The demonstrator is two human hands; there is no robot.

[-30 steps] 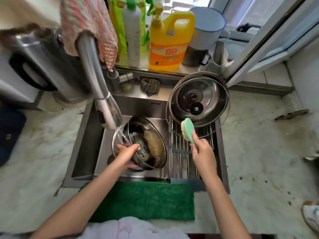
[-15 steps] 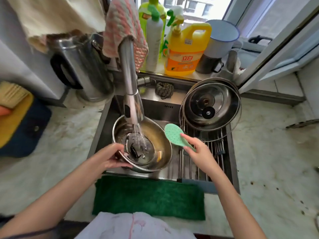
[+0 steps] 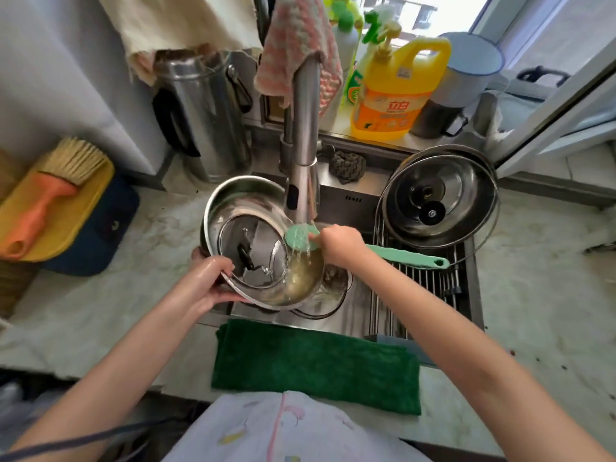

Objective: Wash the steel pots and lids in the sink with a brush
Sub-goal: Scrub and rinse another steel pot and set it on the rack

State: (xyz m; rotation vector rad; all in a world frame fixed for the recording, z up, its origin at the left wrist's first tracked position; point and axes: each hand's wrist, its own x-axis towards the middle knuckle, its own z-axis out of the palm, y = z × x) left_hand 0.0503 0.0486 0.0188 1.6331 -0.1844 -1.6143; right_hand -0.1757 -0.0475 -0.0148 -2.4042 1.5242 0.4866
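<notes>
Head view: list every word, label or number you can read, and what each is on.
"立白": on the orange label of the yellow detergent bottle.
Smaller print under it, and the white sticker above it: too blurred to read.
Label on the green bottle: unreadable.
Small mark on the back wall of the sink: too small to read.

Mint-green brush (image 3: 403, 256), silvery steel pot (image 3: 243, 195), dark green towel (image 3: 316, 361), yellow bottle (image 3: 400, 88) with orange label, pink-and-white chequered cloth (image 3: 293, 45)

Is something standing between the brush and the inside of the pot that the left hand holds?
Yes. A lid lies inside the pot, covering much of its bottom beside the brush. The faucet spout hangs directly above the brush head.
</notes>
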